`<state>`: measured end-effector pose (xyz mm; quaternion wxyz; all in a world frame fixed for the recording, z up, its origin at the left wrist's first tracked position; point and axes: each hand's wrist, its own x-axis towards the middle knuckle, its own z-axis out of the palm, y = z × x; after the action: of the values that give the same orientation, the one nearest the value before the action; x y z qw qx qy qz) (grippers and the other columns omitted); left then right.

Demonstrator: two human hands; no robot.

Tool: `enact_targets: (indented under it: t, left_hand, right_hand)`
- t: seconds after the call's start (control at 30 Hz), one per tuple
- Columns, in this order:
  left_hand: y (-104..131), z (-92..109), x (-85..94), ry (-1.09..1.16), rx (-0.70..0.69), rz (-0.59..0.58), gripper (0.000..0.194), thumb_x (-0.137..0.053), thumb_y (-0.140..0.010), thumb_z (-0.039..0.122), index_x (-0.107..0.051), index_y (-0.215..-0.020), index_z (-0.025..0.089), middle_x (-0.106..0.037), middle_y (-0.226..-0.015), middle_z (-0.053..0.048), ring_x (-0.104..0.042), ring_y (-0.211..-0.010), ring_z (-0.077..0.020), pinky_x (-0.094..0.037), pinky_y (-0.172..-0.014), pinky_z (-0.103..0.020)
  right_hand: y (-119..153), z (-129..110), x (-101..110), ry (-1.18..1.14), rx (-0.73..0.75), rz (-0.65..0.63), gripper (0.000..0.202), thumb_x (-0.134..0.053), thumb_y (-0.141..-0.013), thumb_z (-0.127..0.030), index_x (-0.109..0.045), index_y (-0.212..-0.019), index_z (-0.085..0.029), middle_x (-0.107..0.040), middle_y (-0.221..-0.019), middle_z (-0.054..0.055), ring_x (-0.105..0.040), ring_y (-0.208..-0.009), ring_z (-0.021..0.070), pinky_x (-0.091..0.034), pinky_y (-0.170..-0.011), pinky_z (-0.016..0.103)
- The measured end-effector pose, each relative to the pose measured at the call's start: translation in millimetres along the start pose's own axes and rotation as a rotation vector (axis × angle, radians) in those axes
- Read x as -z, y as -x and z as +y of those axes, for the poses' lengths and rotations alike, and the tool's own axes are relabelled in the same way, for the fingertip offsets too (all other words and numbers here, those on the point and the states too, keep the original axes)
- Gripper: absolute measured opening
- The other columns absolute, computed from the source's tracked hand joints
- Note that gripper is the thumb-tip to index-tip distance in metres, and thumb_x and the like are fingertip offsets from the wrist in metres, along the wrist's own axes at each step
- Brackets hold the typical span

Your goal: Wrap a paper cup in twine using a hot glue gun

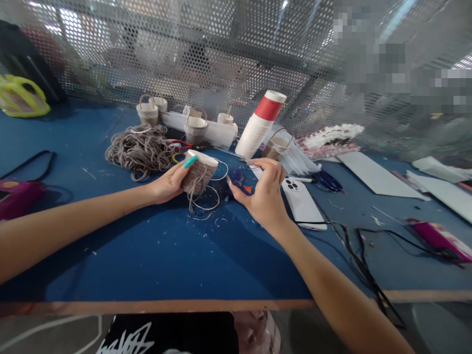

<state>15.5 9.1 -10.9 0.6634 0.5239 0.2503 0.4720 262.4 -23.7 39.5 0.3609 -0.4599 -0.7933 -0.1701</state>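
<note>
My left hand [169, 183] grips a paper cup [201, 177] wrapped in grey-brown yarn, its white rim tilted up and the thumb on the upper side. A loose yarn tail hangs from its front. Right of the cup, my right hand [263, 194] is raised with thumb and index finger apart, and I see nothing held between them. Thin white cord loops [218, 201] curl beside the cup. Partly hidden behind the right thumb is a dark blue object with an orange part [248, 189]. A heap of grey yarn [138, 150] lies behind my left hand.
Several yarn-wrapped cups with handles, one a cup [196, 129], stand at the back. A tall stack of paper cups [254, 132] leans there. On the right are a white phone [304, 204], black cables [354, 250], white boards [379, 174] and a magenta device [438, 238].
</note>
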Motion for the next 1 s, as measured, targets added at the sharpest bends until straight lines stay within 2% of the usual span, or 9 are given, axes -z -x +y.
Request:
enact_targets:
  t: [0.03, 0.1, 0.23, 0.33, 0.43, 0.57, 0.77, 0.87, 1.0]
  left_hand:
    - [0.5, 0.1, -0.1, -0.001, 0.0, 0.006, 0.07, -0.071, -0.077, 0.064, -0.058, -0.13, 0.021, -0.071, -0.121, -0.01, -0.064, -0.119, -0.0276, -0.052, -0.1, -0.038]
    - [1.4, 0.5, 0.2, -0.005, 0.001, -0.002, 0.073, -0.077, -0.074, 0.06, -0.056, -0.132, 0.022, -0.069, -0.126, -0.011, -0.062, -0.122, -0.0283, -0.05, -0.103, -0.038]
    - [2.5, 1.4, 1.5, -0.029, 0.008, -0.036, 0.08, -0.082, -0.067, 0.06, -0.055, -0.132, 0.022, -0.065, -0.132, -0.013, -0.059, -0.126, -0.0309, -0.049, -0.104, -0.039]
    - [2.1, 3.6, 0.5, -0.045, 0.011, -0.079, 0.088, -0.082, -0.064, 0.063, -0.054, -0.136, 0.021, -0.063, -0.135, -0.015, -0.058, -0.127, -0.033, -0.049, -0.105, -0.041]
    - [1.6, 7.3, -2.9, -0.059, 0.045, -0.086, 0.09, -0.084, -0.064, 0.061, -0.053, -0.137, 0.018, -0.062, -0.136, -0.017, -0.056, -0.129, -0.0358, -0.048, -0.107, -0.044]
    - [2.1, 9.6, -5.6, -0.056, 0.068, -0.064, 0.08, -0.084, -0.067, 0.055, -0.058, -0.132, 0.016, -0.063, -0.136, -0.018, -0.054, -0.131, -0.0374, -0.046, -0.108, -0.045]
    - [1.8, 2.9, -0.1, 0.009, 0.066, -0.059, 0.069, -0.072, -0.073, 0.068, -0.066, -0.119, 0.017, -0.071, -0.121, -0.015, -0.062, -0.12, -0.0355, -0.043, -0.107, -0.052]
    - [0.5, 1.7, 1.2, 0.015, 0.072, -0.062, 0.065, -0.068, -0.077, 0.068, -0.067, -0.117, 0.017, -0.073, -0.118, -0.014, -0.06, -0.123, -0.0381, -0.04, -0.108, -0.056]
    - [-0.7, 4.0, -1.2, 0.037, 0.091, -0.015, 0.065, -0.07, -0.074, 0.067, -0.066, -0.117, 0.018, -0.072, -0.119, -0.014, -0.057, -0.126, -0.0383, -0.041, -0.108, -0.052]
  right_hand:
    - [-0.9, -5.6, 2.9, -0.043, 0.08, 0.041, 0.042, -0.06, -0.088, -0.043, -0.038, -0.118, -0.022, -0.058, -0.12, 0.017, -0.058, -0.116, 0.0332, -0.044, -0.1, 0.056]
    - [-1.5, -16.7, 8.3, -0.128, 0.205, 0.103, 0.038, -0.059, -0.088, -0.032, -0.036, -0.118, -0.026, -0.061, -0.122, 0.013, -0.061, -0.115, 0.0299, -0.044, -0.101, 0.054]
    - [1.3, -28.4, 9.0, -0.231, 0.342, 0.134, 0.045, -0.062, -0.086, -0.031, -0.034, -0.121, -0.028, -0.063, -0.126, 0.012, -0.063, -0.117, 0.0283, -0.044, -0.104, 0.055]
    - [2.6, -26.8, 1.2, -0.27, 0.37, 0.174, 0.051, -0.066, -0.085, -0.032, -0.034, -0.124, -0.026, -0.06, -0.133, 0.016, -0.06, -0.124, 0.0302, -0.047, -0.102, 0.056]
    - [2.9, -23.2, -4.6, -0.271, 0.377, 0.188, 0.049, -0.07, -0.085, -0.026, -0.037, -0.122, -0.025, -0.06, -0.135, 0.017, -0.057, -0.126, 0.0294, -0.047, -0.104, 0.055]
    - [3.5, -20.5, -3.2, -0.177, 0.439, 0.183, 0.036, -0.072, -0.085, -0.021, -0.044, -0.106, -0.028, -0.07, -0.126, 0.007, -0.057, -0.126, 0.0262, -0.041, -0.111, 0.055]
    - [3.4, -21.7, 1.7, -0.083, 0.545, 0.153, 0.018, -0.065, -0.089, -0.027, -0.047, -0.093, -0.029, -0.075, -0.12, -0.005, -0.054, -0.127, 0.0242, -0.03, -0.119, 0.056]
    - [3.4, -21.7, 3.8, -0.063, 0.541, 0.162, 0.013, -0.062, -0.088, -0.027, -0.049, -0.088, -0.028, -0.077, -0.114, -0.006, -0.057, -0.118, 0.0241, -0.03, -0.118, 0.056]
    - [5.1, -18.1, 7.6, -0.108, 0.521, 0.244, 0.012, -0.062, -0.085, -0.023, -0.05, -0.084, -0.027, -0.079, -0.099, -0.005, -0.061, -0.097, 0.0219, -0.039, -0.111, 0.053]
